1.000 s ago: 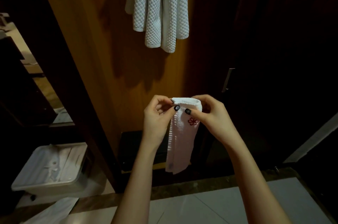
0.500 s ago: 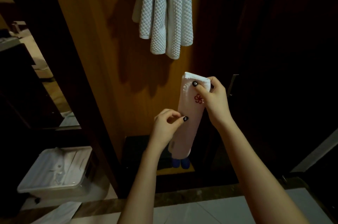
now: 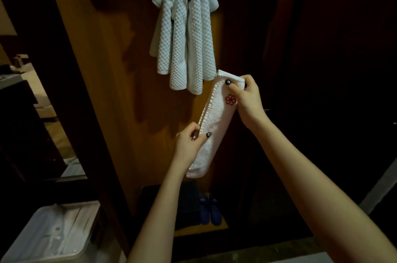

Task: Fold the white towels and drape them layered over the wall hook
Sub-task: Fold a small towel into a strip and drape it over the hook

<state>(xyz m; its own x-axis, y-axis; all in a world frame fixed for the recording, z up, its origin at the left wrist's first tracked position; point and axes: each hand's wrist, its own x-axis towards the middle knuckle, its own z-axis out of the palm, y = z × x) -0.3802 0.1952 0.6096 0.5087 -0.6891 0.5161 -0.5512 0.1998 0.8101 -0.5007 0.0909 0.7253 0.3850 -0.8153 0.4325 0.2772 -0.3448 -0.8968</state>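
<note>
— What's closest to the camera?

— Low on the left, a clear plastic bin [image 3: 53, 234] with a lid. Two bare forearms reach forward past it.

— And the hands?

— Both are on the folded towel [image 3: 216, 127], held in the air in front of a wooden panel [image 3: 120, 90]. The left hand [image 3: 188, 144] pinches the towel's left edge a little below the middle, thumb on the front face and fingers curled behind. The right hand [image 3: 247, 99] pinches the top end the same way, thumb pressed on the front near the upper fold.

— Which way does the towel run?

— It is a long, narrow strip. Its long axis is tilted, from a rounded lower end at the lower left up to a squared top end at the upper right. The lower end hangs free below the left hand.

— How does it look?

— White, with a soft pile and a small ridged trim all down its left edge. There is a red flower emblem [image 3: 230, 99] stitched near the top, just beside the right thumb.

— And behind it?

— The hanging towels [image 3: 184, 47], white with a waffle texture, are bunched at the top and fall in several narrow folds down the panel. Their lowest tips end just beside the held towel's top. Far below, a pair of blue slippers [image 3: 210, 209] sits in a dark recess.
</note>
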